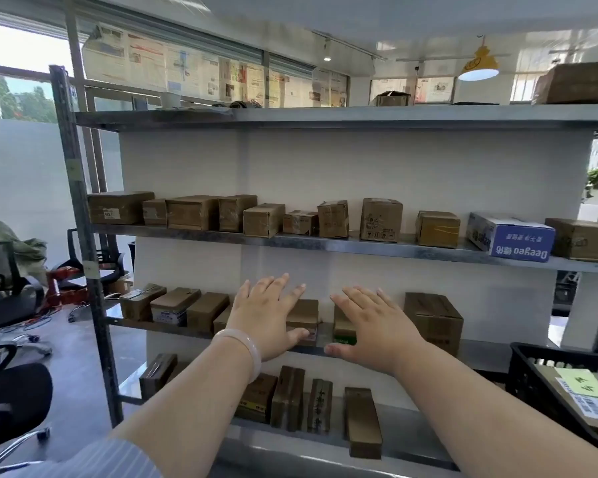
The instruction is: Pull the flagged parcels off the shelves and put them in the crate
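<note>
A metal shelf unit [325,243] carries rows of brown cardboard parcels on several levels. My left hand [268,317] and my right hand [372,326] are both stretched out flat, fingers spread, in front of the third shelf. Between them sits a small brown parcel [304,313] and beside it a parcel with a green patch [343,331]; the left thumb lies near the small parcel's front. Neither hand holds anything. A black crate [532,377] stands at the lower right, holding a parcel with a yellow-green flag note [582,382].
A blue and white box [511,241] lies on the second shelf at the right. A larger brown box [434,320] stands right of my right hand. Office chairs [11,298] and cables fill the floor at the left. More boxes sit on the top shelf.
</note>
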